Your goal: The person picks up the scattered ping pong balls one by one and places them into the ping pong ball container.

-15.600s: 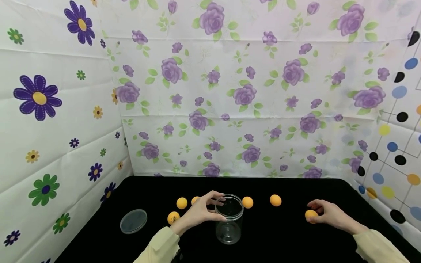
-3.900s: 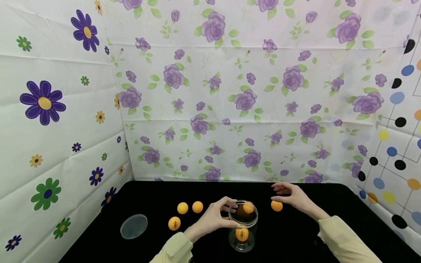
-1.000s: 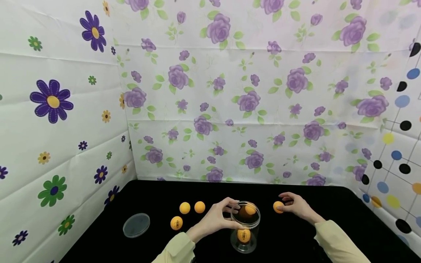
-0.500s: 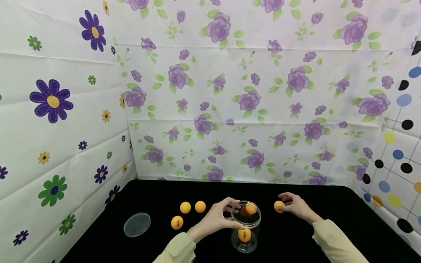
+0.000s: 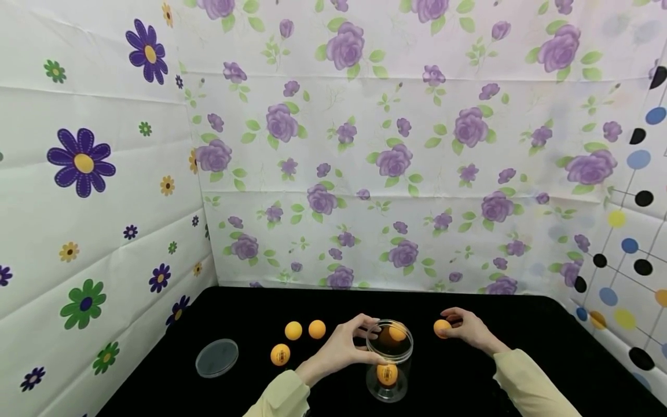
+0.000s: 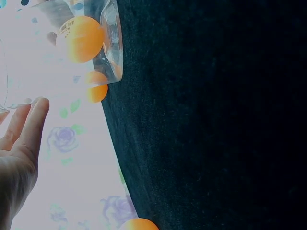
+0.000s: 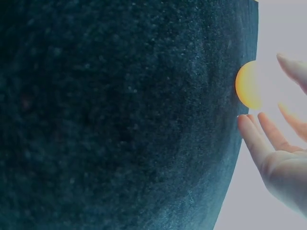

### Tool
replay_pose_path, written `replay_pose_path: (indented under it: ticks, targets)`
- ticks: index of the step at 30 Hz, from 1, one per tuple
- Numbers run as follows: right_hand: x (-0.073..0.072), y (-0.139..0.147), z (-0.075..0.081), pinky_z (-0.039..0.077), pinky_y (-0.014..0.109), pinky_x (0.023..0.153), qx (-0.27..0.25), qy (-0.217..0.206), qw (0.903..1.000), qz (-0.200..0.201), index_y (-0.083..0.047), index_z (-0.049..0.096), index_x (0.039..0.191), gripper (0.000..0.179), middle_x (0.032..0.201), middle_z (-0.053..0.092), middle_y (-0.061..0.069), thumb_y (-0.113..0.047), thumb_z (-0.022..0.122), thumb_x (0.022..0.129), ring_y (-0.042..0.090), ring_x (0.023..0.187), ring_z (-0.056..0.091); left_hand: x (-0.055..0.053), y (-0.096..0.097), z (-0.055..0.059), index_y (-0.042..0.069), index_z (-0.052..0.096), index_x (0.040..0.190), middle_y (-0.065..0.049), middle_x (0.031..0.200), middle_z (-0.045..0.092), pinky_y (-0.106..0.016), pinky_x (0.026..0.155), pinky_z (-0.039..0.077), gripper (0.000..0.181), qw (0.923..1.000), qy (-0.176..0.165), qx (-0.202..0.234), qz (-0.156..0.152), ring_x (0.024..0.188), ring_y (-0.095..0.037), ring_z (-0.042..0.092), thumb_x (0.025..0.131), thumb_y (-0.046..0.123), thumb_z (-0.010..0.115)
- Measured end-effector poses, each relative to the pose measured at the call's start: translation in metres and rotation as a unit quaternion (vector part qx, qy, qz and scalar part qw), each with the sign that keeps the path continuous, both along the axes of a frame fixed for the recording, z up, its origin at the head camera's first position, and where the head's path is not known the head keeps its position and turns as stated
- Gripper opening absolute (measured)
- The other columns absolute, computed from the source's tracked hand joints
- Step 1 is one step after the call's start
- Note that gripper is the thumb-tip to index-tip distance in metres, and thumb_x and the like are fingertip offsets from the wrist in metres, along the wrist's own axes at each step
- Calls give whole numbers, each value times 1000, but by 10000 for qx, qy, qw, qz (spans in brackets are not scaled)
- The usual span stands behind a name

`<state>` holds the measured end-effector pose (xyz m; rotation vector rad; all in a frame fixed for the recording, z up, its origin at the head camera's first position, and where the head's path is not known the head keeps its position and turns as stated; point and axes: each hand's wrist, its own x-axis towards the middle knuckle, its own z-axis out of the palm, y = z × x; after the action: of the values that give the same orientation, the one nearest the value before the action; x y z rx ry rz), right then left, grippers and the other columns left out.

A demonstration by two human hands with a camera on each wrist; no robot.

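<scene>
My left hand (image 5: 341, 346) grips a clear plastic jar (image 5: 400, 379) near its rim, thumb in front and fingers behind. The jar stands upright and uncapped on the black table, with one printed orange ping-pong ball (image 5: 387, 374) at its bottom. Another orange ball (image 5: 398, 331) lies behind the jar and shows through its mouth; the left wrist view has this ball (image 6: 97, 91) just past the jar wall. To the right, my right hand (image 5: 471, 331) pinches an orange ping-pong ball (image 5: 441, 328) between thumb and fingers, low at the table surface. The right wrist view shows that ball (image 7: 247, 85) partly washed out.
Left of my left hand lie three more balls: a yellower one (image 5: 293, 330), an orange one (image 5: 316, 329) and a printed one (image 5: 280, 354). Farther left rests a round clear lid (image 5: 216, 358). Patterned cloth walls (image 5: 312, 243) enclose the black table (image 5: 234, 304).
Since the oldest frame, a ball has entered the jar and the jar has shifted right. My right hand has come left and down onto another ball; both hands barely move over the last second.
</scene>
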<state>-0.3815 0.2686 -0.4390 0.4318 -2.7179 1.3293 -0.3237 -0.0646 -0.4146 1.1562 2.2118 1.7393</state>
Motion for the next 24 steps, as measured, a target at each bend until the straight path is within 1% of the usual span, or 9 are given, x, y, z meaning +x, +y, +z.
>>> replay_pose_path:
  ticks: [9, 17, 24]
  targets:
    - [-2, 0, -4, 49, 38, 67, -56, -25, 10000, 23, 10, 54, 112, 49, 100, 54, 18, -13, 75, 74, 29, 82, 57, 1, 0, 0, 9, 48, 125, -4, 114, 54, -27, 75, 50, 54, 10000, 40, -38, 8, 99, -16, 54, 78, 17, 73]
    - [-1, -1, -3, 49, 37, 67, -44, -114, 9999, 1, 9, 53, 113, 50, 102, 54, 18, -14, 75, 75, 29, 83, 57, 0, -1, 1, 10, 48, 125, -4, 115, 53, -28, 75, 50, 53, 10000, 9, -9, -3, 99, -16, 54, 78, 17, 73]
    - [-1, -2, -4, 49, 37, 68, -32, -123, 9999, -44, 10, 54, 111, 48, 100, 55, 15, -13, 75, 75, 27, 83, 57, 0, -1, 0, 10, 48, 125, -3, 115, 53, -28, 75, 50, 53, 10000, 23, -18, -56, 99, -16, 54, 79, 17, 73]
